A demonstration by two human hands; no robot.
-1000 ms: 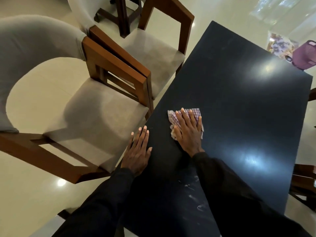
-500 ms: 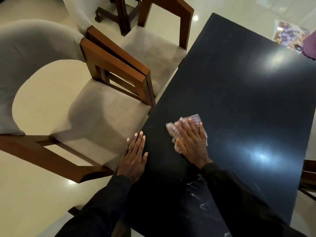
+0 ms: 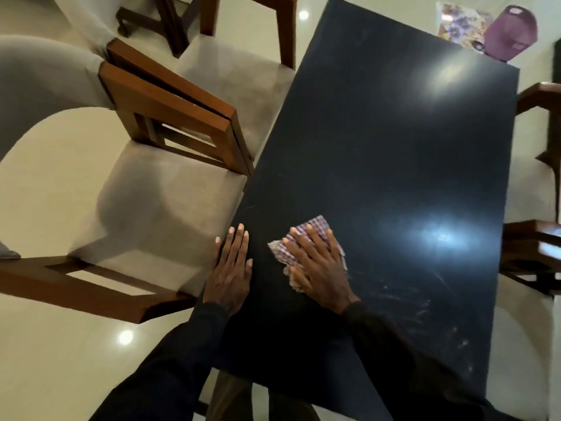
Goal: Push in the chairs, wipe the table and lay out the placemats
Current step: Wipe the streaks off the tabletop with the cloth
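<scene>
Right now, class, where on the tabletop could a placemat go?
The dark table is bare from the checked cloth to its far edge. Crowded only near-left: the left hand rests, the right hand presses the cloth.

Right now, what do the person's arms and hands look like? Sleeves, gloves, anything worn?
Long black sleeves reach the wrists on both arms: left sleeve, right sleeve. Plain fabric, no markings visible. The left hand and right hand are bare: no gloves, rings or watch in view.
</scene>
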